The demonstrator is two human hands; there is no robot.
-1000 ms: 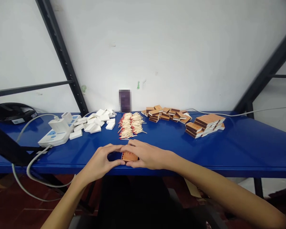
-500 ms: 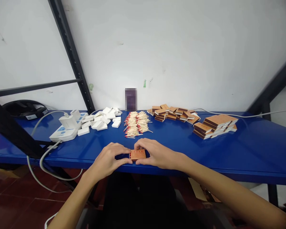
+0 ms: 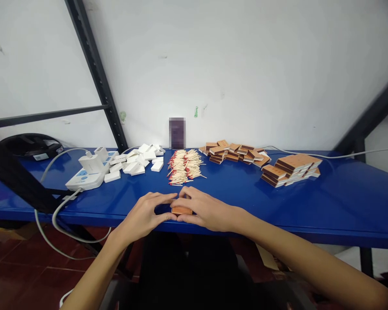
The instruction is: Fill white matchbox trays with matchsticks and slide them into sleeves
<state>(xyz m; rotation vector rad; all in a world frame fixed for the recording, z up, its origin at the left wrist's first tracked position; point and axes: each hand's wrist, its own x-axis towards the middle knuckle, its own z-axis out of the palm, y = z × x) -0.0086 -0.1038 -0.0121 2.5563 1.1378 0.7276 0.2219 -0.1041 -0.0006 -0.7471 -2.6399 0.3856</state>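
Both hands meet at the near edge of the blue table (image 3: 310, 206), the left hand (image 3: 144, 215) and right hand (image 3: 207, 209) pinching one orange matchbox (image 3: 181, 210) between their fingertips, just before the heap of loose matches (image 3: 184, 165).

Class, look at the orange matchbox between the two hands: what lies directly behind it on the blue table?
Behind the orange matchbox lies a pile of matches on the blue table. Fingers cover the box's rear edge.
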